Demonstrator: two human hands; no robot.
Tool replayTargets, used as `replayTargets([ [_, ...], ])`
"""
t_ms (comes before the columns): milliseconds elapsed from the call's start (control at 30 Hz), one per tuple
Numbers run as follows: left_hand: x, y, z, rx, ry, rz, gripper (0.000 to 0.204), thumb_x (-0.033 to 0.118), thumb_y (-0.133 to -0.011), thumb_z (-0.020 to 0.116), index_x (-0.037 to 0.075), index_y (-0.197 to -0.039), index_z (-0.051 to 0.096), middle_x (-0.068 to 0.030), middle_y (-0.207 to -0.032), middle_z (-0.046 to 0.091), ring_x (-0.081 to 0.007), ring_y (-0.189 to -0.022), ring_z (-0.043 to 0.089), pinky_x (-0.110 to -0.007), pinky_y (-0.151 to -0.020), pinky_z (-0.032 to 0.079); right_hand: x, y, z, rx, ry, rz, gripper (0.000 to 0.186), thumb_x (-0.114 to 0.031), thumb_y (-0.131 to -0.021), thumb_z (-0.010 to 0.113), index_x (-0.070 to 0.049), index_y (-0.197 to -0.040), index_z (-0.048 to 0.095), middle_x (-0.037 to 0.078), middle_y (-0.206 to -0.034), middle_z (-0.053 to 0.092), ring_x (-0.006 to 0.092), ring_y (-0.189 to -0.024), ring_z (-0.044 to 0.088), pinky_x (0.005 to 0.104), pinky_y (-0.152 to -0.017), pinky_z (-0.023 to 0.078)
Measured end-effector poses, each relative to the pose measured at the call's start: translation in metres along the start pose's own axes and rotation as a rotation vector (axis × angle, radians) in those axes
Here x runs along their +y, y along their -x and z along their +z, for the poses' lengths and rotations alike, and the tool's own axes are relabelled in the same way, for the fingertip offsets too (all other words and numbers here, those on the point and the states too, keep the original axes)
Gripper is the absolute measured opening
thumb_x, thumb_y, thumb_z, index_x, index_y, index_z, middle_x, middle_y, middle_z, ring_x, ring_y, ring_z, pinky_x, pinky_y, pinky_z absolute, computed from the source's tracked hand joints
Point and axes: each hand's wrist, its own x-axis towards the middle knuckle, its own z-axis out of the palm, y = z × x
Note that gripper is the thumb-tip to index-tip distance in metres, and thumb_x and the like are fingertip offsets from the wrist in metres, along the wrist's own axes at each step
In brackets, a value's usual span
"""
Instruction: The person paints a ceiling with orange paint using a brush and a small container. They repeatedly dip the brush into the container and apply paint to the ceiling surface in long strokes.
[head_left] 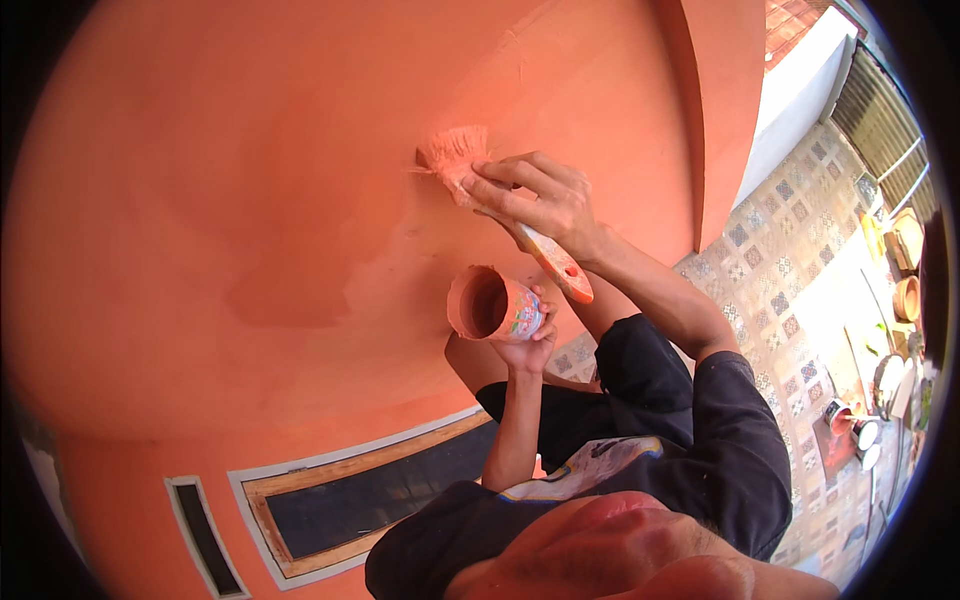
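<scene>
My right hand (pixel 548 200) is closed round a wide paintbrush (pixel 560 262) near its bristle end. The handle is pale with an orange tip and points down to the right. The brush's paint-caked bristles (pixel 458 147) lie against the orange wall (pixel 250 110). Just below, my left hand (pixel 538 340) grips a small paint cup (pixel 510 308) with its fingers wrapped round the side. Orange paint coats the cup's rim and inside, and a coloured print shows on its outer side. How much paint it holds is hidden in shadow. Darker, wet-looking patches (pixel 290 285) mark the wall left of the cup.
A projecting orange wall edge (pixel 698 120) stands to the right. At lower left are a wood-framed window (pixel 380 485) and a narrow window (pixel 205 535). Patterned floor tiles (pixel 740 235) stretch below; paint buckets (pixel 838 415) and clay pots (pixel 906 298) stand at far right.
</scene>
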Motion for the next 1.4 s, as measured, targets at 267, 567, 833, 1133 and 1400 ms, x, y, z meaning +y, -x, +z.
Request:
replayTargets([
  [267,0.000,0.003,-0.004,-0.014,0.008,0.009,0.055,0.041,-0.094,0.066,0.013,-0.141,0.058,-0.0136,-0.136,0.051,-0.0331,-0.113,0.055,-0.033,-0.066,0.059,0.094,-0.039,-0.056,0.398,-0.186,0.379,0.028,-0.005,-0.086,0.082,-0.004,-0.113,0.075,0.011,-0.102,0.076,0.0231,-0.086,0.071,0.0322,-0.073,0.058],
  [567,0.004,0.001,0.000,-0.020,0.008,-0.029,0.054,0.040,-0.096,0.063,0.013,-0.142,0.057,-0.0151,-0.134,0.050,-0.0349,-0.114,0.055,-0.034,-0.066,0.060,0.066,-0.030,-0.035,0.271,0.336,-0.055,0.031,-0.007,-0.078,0.085,-0.004,-0.108,0.076,0.008,-0.101,0.077,0.0229,-0.081,0.071,0.0290,-0.069,0.056],
  [833,0.003,-0.005,0.002,-0.052,0.040,-0.091,0.059,0.044,-0.093,0.064,0.011,-0.142,0.057,-0.0153,-0.134,0.050,-0.0354,-0.115,0.054,-0.035,-0.069,0.061,0.077,-0.039,-0.059,0.270,-0.302,0.573,0.025,-0.015,-0.096,0.076,-0.001,-0.116,0.073,0.002,-0.102,0.073,0.0090,-0.080,0.064,0.0263,-0.073,0.053],
  [1133,0.006,-0.004,-0.001,-0.023,0.030,-0.096,0.059,0.043,-0.093,0.064,0.013,-0.143,0.056,-0.0158,-0.136,0.050,-0.0350,-0.115,0.054,-0.035,-0.068,0.061,0.128,-0.033,-0.073,0.524,0.481,-0.074,0.021,-0.002,-0.092,0.074,-0.004,-0.113,0.073,0.007,-0.103,0.076,0.0217,-0.088,0.071,0.0318,-0.076,0.058],
  [1400,0.009,-0.004,-0.001,-0.001,0.035,-0.095,0.057,0.048,-0.095,0.064,0.012,-0.138,0.059,-0.0185,-0.135,0.052,-0.0369,-0.114,0.056,-0.036,-0.066,0.061,0.098,-0.014,-0.039,0.383,0.193,0.117,0.030,-0.003,-0.081,0.083,-0.003,-0.110,0.075,0.010,-0.098,0.076,0.0235,-0.082,0.072,0.0317,-0.068,0.058],
])
